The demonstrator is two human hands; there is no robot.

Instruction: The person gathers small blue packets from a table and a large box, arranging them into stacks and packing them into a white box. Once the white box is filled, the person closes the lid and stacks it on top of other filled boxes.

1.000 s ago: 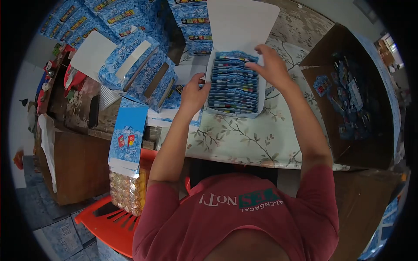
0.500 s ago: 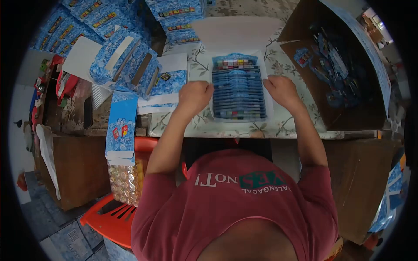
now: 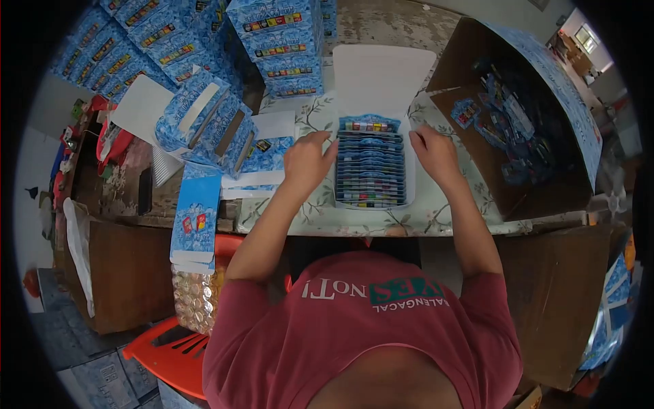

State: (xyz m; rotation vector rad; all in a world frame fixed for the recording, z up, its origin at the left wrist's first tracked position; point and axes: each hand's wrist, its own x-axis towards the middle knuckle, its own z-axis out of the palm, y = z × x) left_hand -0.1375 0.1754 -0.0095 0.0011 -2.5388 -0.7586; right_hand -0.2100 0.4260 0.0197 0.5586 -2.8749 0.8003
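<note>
A white box (image 3: 410, 194) stands on the table in front of me with its lid (image 3: 385, 78) raised at the back. Blue printed packets (image 3: 371, 160) fill it, packed upright in a close row from back to front. Beside its left wall is my left hand (image 3: 308, 162), fingers bent and thumb apart from them, pointing at the box. My right hand (image 3: 436, 155) is at the opposite wall, its fingers loosely curled with a gap to the thumb. Both hands are near the box sides and hold nothing visible.
At right, a large cardboard box (image 3: 470, 61) lies tipped toward me with loose blue packets (image 3: 511, 123) inside. Blue printed cartons (image 3: 286, 51) are stacked at the back left. Nearer are open blue cartons (image 3: 204, 123) and a flat blue carton (image 3: 196, 215). An orange chair (image 3: 163, 358) stands below.
My hands have loosened from closed shapes at the box sides, thumbs now apart from the fingers. The lid, blurred before, now stands steady. The whole view has shifted slightly.
</note>
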